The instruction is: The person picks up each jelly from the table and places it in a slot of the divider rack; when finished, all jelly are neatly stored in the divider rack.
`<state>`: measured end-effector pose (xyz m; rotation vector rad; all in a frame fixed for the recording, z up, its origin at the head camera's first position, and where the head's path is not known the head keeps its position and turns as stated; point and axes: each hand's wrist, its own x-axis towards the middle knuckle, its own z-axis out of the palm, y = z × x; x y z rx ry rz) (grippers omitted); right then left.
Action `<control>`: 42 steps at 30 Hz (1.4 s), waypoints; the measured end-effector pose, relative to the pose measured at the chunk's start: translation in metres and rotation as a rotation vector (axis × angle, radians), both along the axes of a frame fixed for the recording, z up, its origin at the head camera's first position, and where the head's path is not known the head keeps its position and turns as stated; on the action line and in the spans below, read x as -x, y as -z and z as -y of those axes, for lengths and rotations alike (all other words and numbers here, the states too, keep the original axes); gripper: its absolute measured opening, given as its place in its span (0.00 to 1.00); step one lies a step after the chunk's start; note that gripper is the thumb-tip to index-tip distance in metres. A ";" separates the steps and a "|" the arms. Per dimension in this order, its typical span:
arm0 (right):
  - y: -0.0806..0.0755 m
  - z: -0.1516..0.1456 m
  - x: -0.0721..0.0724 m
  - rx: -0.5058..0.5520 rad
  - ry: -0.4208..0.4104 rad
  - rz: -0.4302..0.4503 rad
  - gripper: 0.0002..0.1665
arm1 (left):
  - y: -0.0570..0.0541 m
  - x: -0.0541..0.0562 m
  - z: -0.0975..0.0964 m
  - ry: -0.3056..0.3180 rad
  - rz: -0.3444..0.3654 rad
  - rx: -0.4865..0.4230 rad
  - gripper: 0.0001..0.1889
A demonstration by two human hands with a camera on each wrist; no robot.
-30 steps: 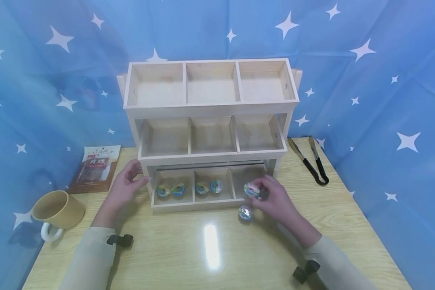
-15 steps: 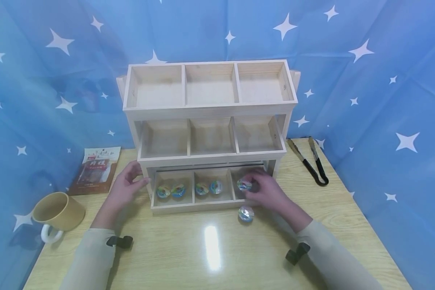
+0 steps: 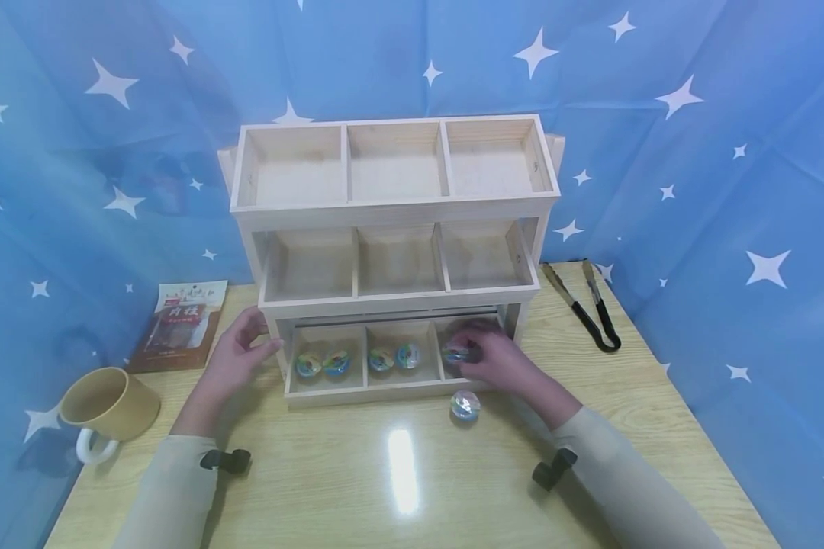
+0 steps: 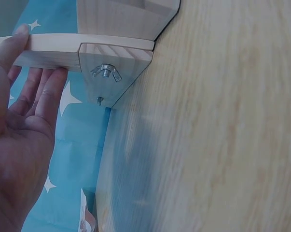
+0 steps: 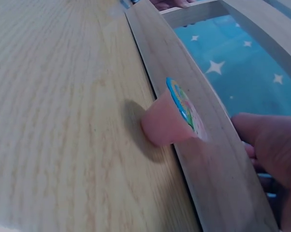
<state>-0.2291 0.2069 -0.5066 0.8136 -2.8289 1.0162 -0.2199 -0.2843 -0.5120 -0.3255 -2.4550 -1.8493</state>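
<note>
A three-tier wooden shelf stands at the back of the table, each tier split into three compartments. My left hand holds its left side post, thumb on one face and fingers on the other in the left wrist view. With my right hand I pinch a jelly cup low in the bottom right compartment; my fingers partly cover it. Another jelly cup, pink with a printed lid, stands on the table just in front of the shelf. Two jelly cups sit in the bottom left compartment, two more in the bottom middle one.
To the left stand a tan mug with a white handle and a brown-and-white packet. Black-handled tongs lie right of the shelf. A blue star-printed curtain hangs behind and along both sides.
My right hand has carried its jelly cup left and down into the bottom right compartment. My left hand stays on the shelf post.
</note>
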 end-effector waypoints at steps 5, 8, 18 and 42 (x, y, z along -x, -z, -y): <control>0.000 0.002 0.002 -0.028 -0.016 -0.007 0.22 | 0.000 -0.001 0.001 -0.006 0.006 0.001 0.31; 0.000 0.003 0.004 -0.045 -0.025 -0.014 0.21 | 0.001 -0.002 0.001 -0.013 0.007 -0.002 0.30; -0.002 0.000 0.006 -0.052 -0.037 0.066 0.21 | 0.004 -0.001 0.002 -0.010 -0.009 0.009 0.31; -0.002 -0.006 0.005 0.073 -0.064 0.153 0.29 | 0.002 0.001 0.002 0.006 0.014 -0.009 0.32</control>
